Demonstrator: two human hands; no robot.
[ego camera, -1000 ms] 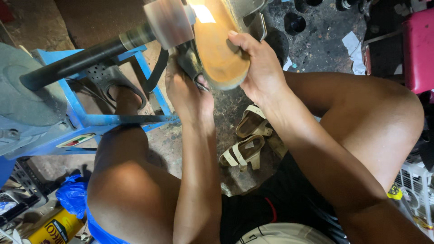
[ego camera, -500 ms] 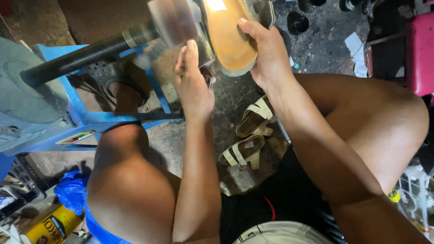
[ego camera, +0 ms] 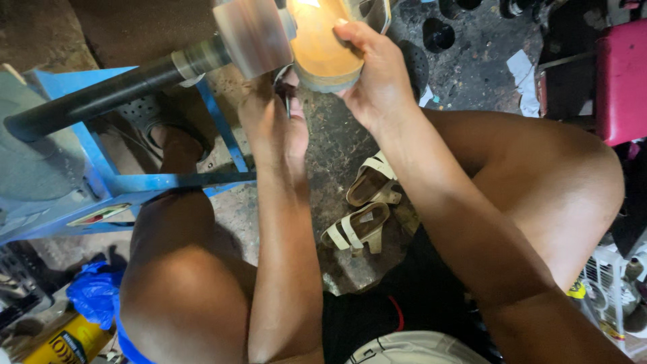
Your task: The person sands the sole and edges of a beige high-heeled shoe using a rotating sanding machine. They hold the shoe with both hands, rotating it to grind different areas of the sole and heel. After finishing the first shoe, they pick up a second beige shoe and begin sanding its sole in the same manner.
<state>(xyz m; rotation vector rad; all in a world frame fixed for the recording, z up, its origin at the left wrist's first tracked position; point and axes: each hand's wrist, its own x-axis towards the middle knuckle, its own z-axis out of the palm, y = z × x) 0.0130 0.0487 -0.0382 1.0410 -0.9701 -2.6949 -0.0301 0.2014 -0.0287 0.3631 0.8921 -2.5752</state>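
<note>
My right hand (ego camera: 377, 74) grips a tan sandal (ego camera: 323, 47) sole-up, pressing its edge against a spinning grey sanding drum (ego camera: 253, 37). The drum sits on the end of a dark shaft (ego camera: 101, 94) that runs from a grey motor at the left. My left hand (ego camera: 273, 121) is under the drum, fingers closed on the sandal's lower edge or strap; the exact hold is hidden. Both forearms reach up between my bare knees.
A blue metal frame (ego camera: 162, 180) carries the machine at left. A pair of beige strapped sandals (ego camera: 360, 209) lies on the dirty floor between my legs. A pink box (ego camera: 620, 81) stands at right, a white basket (ego camera: 606, 283) lower right, and a yellow can (ego camera: 60, 344) lower left.
My left hand dropped from beside the drum to beneath it and closed on the sandal. The sandal stays against the drum, shifted slightly in my right hand.
</note>
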